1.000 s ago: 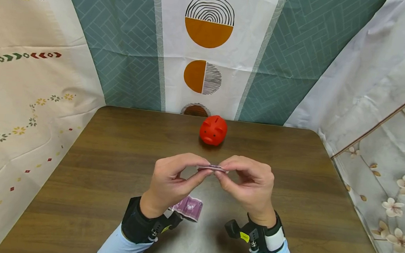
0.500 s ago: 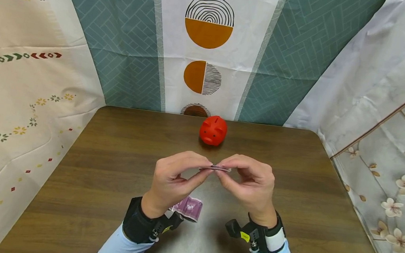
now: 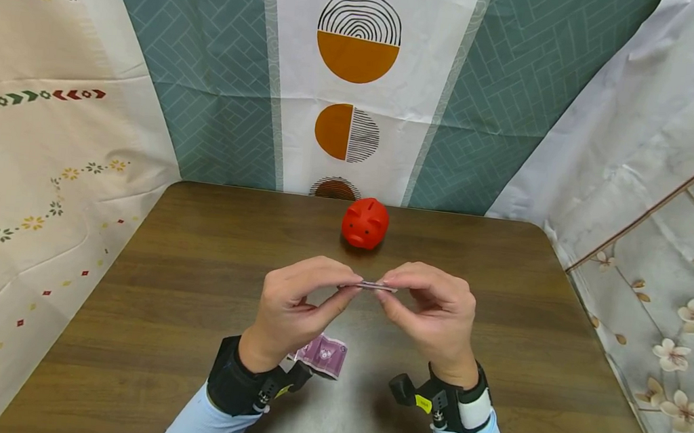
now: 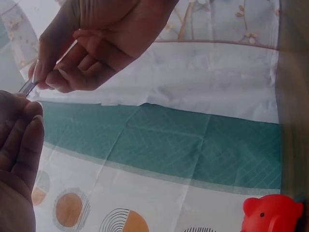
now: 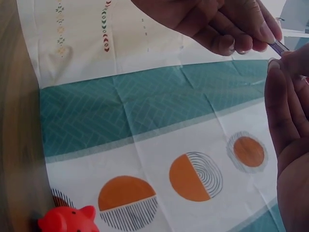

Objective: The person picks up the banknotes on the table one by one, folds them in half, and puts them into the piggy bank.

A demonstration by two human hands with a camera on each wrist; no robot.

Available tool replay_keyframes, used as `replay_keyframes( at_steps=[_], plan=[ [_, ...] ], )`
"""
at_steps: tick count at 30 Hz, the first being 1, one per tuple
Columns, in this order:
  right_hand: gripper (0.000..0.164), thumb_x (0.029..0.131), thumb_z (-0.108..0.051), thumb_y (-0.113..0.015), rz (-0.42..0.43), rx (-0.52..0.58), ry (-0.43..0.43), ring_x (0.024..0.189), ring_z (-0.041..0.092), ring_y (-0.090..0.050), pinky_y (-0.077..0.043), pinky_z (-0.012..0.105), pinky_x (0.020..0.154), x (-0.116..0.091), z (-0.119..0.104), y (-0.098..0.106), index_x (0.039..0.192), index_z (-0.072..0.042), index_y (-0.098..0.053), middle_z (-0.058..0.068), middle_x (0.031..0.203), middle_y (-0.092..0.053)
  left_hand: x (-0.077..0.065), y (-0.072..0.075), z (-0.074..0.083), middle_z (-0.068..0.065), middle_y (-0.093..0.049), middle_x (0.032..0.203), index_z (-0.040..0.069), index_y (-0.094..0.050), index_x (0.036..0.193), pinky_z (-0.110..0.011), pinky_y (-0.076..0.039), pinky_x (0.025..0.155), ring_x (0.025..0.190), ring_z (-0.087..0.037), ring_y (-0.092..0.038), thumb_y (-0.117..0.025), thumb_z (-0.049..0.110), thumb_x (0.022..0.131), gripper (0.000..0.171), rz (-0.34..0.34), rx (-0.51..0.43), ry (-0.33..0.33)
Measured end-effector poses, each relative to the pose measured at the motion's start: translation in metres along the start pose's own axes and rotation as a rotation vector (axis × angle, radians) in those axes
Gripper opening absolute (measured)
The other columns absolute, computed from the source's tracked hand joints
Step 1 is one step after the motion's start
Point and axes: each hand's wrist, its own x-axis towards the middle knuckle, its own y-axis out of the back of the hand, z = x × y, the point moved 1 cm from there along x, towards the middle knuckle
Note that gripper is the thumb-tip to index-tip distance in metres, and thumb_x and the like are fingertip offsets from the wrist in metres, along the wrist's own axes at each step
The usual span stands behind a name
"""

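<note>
Both hands are raised over the table, pinching opposite ends of a thin folded purplish banknote (image 3: 372, 286) seen nearly edge-on. My left hand (image 3: 300, 308) grips its left end between thumb and forefinger. At the other end, my right hand (image 3: 434, 312) holds it the same way. In the left wrist view only a sliver of the banknote (image 4: 28, 87) shows between the fingertips. The right wrist view also catches its narrow edge (image 5: 278, 47). Below my left wrist, a second purple banknote (image 3: 328, 356) with fold creases lies on the table, partly hidden by that hand.
A red piggy bank (image 3: 365, 224) with a slot on top stands near the far edge of the brown wooden table (image 3: 199, 232), beyond the hands. Patterned cloths hang behind the table and along both sides.
My right hand has shifted slightly right, so a little more of the banknote shows between the fingertips. The left hand stays nearly in place. The piggy bank and the lying banknote have not moved.
</note>
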Motion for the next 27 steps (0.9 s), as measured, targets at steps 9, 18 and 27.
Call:
replay_keyframes(
  at_steps=[9, 18, 27],
  plan=[
    [0.024, 0.078, 0.014, -0.079, 0.007, 0.004, 0.007, 0.082, 0.022, -0.068, -0.062, 0.026, 0.074, 0.0001, 0.0015, 0.0019, 0.101, 0.009, -0.074, 0.015, 0.095, -0.075, -0.0002, 0.0028, 0.0000, -0.014, -0.074, 0.087, -0.004, -0.075, 0.102, -0.026, -0.062, 0.080, 0.078, -0.020, -0.071, -0.076, 0.006, 0.092, 0.014, 0.001, 0.050, -0.002],
    [0.024, 0.081, 0.008, -0.081, -0.002, -0.029, -0.037, 0.083, 0.020, -0.070, -0.063, 0.026, 0.075, -0.0013, 0.0015, 0.0057, 0.105, 0.006, -0.075, 0.012, 0.098, -0.077, -0.0005, 0.0051, -0.0017, -0.013, -0.074, 0.088, -0.004, -0.075, 0.103, -0.025, -0.061, 0.080, 0.078, -0.020, -0.069, -0.075, 0.005, 0.092, 0.015, -0.014, 0.033, 0.006],
    [0.024, 0.084, 0.004, -0.080, 0.020, -0.077, -0.078, 0.083, 0.018, -0.071, -0.063, 0.026, 0.076, -0.0022, -0.0002, 0.0079, 0.106, 0.008, -0.074, 0.010, 0.099, -0.077, -0.0049, 0.0079, -0.0034, -0.013, -0.073, 0.084, -0.008, -0.064, 0.123, -0.023, -0.061, 0.080, 0.075, -0.020, -0.067, -0.074, 0.013, 0.094, 0.037, 0.003, 0.053, 0.082]
  ],
)
